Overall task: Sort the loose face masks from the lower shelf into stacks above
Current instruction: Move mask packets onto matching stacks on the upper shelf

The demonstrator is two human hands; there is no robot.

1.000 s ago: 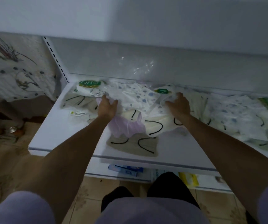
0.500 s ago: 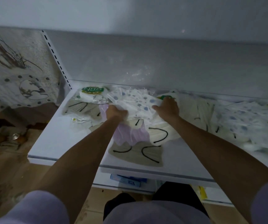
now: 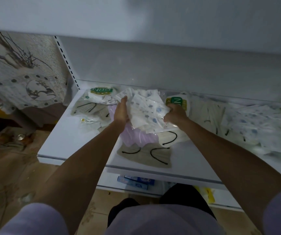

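White masks with blue dots, a lilac mask, a beige mask with black loops, and what looks like green-labelled packs.

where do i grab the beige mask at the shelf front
I'd pinch the near edge of the flat beige mask with black ear loops, coming from the front: it lies flat, far edge tucked under the lilac pleated mask.

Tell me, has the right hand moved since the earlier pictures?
Yes. Judged against the front beige mask, the right hand moved left, closing on the dotted masks it grips.
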